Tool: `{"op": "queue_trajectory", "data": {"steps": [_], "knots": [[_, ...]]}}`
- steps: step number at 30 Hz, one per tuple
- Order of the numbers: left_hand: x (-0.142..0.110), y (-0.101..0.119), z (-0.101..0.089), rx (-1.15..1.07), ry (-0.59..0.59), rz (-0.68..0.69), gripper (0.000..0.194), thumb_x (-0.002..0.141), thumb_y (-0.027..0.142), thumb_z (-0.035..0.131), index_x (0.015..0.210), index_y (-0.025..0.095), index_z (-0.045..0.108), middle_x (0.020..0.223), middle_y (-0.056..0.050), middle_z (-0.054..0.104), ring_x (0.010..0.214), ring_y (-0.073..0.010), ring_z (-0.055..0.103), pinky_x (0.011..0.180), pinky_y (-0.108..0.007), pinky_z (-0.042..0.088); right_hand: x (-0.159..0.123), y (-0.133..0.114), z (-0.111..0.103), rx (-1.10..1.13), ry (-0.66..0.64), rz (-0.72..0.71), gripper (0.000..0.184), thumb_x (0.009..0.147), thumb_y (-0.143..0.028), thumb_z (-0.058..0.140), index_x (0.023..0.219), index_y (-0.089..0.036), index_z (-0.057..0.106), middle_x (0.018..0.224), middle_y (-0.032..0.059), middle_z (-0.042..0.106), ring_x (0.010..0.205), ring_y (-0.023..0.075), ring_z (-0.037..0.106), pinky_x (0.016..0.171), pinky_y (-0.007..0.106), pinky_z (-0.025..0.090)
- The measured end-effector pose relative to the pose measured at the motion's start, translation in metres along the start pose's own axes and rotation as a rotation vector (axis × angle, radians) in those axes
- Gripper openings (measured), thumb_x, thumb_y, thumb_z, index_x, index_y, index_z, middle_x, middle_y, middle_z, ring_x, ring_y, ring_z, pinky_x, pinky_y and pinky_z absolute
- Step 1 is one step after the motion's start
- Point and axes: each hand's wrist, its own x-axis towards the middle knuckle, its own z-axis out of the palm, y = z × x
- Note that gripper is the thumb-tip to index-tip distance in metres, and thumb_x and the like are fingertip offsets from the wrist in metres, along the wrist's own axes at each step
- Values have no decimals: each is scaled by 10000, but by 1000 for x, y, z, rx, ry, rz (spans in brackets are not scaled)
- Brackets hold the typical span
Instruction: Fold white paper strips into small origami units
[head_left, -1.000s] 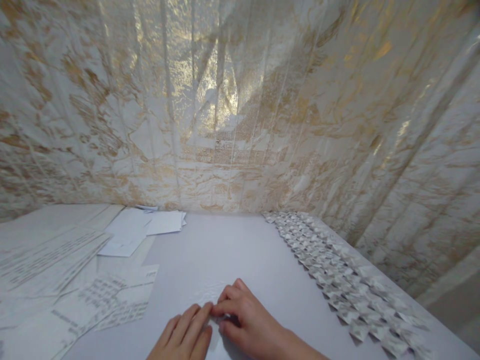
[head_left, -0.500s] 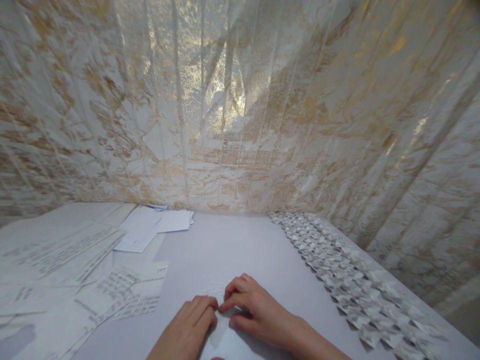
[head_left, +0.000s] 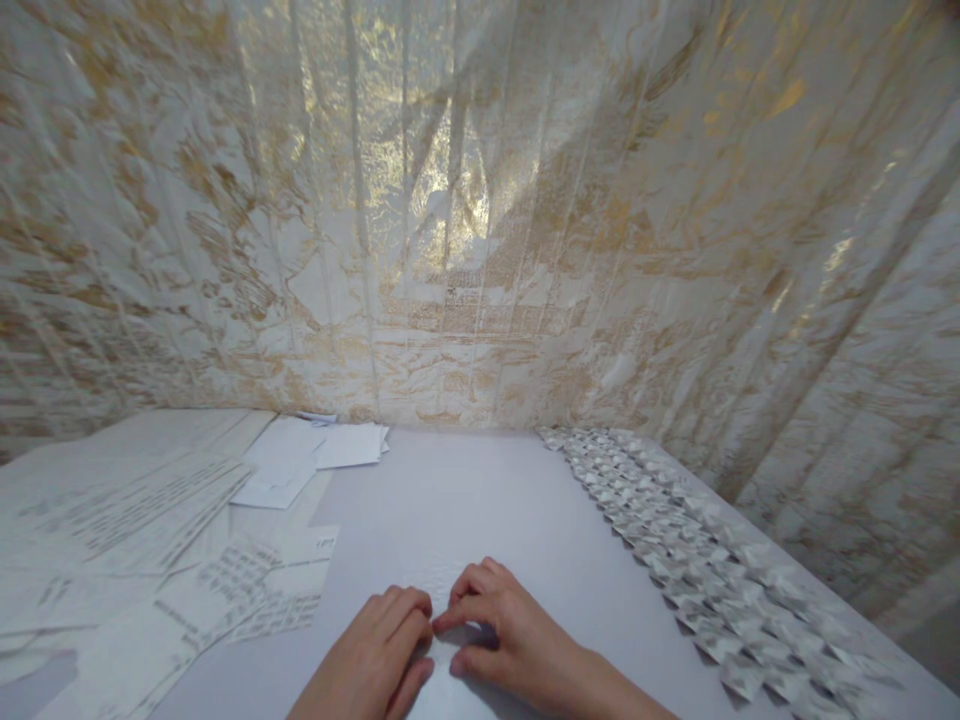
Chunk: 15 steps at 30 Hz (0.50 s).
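Observation:
Near the front edge of the view, a white piece of paper (head_left: 444,692) lies on the table between my hands, partly hidden by them. My left hand (head_left: 382,650) is closed, its curled fingers pressed down at the paper's left side. From the right, my right hand (head_left: 510,640) comes in with thumb and forefinger bent toward each other at the paper. The fingertips of both hands almost meet at its upper part. Just beyond them, faint printed or embossed marks show on the table surface.
Overlapping printed sheets (head_left: 150,500) cover the left side of the white table (head_left: 450,490). Blank white paper pieces (head_left: 281,465) lie at the back left. Rows of small folded paper pieces (head_left: 697,560) line the right edge. A gold-patterned curtain (head_left: 465,330) hangs behind.
My hands have shifted slightly down and toward me, and the right hand a little to the left. Its thumb and forefinger stay bent at the paper.

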Motion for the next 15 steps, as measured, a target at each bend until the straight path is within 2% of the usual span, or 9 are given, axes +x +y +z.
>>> {"op": "queue_trajectory", "data": {"steps": [6, 10, 15], "knots": [[4, 5, -5, -204, -52, -114, 266, 737, 58, 618, 923, 247, 587, 1091, -1, 643, 1026, -209, 616, 938, -337, 480, 4, 1, 6, 12, 42, 24, 285, 771, -137, 871, 1004, -256, 758, 997, -11, 645, 1047, 199, 539, 1012, 361, 325], [6, 4, -6, -278, -78, -127, 206, 764, 111, 636, 917, 241, 588, 1085, -21, 633, 1024, -216, 611, 936, -348, 490, 6, 5, 9, -18, 49, -5, 249, 795, -181, 866, 994, -259, 739, 994, -16, 636, 1034, 199, 522, 976, 352, 330], [6, 2, -5, -259, -59, -95, 129, 824, 150, 603, 911, 245, 602, 1055, -25, 652, 983, -210, 626, 907, -331, 509, 8, 3, 9, -46, 59, -11, 257, 790, -201, 880, 991, -250, 728, 973, -19, 635, 1016, 195, 522, 949, 341, 343]]}}
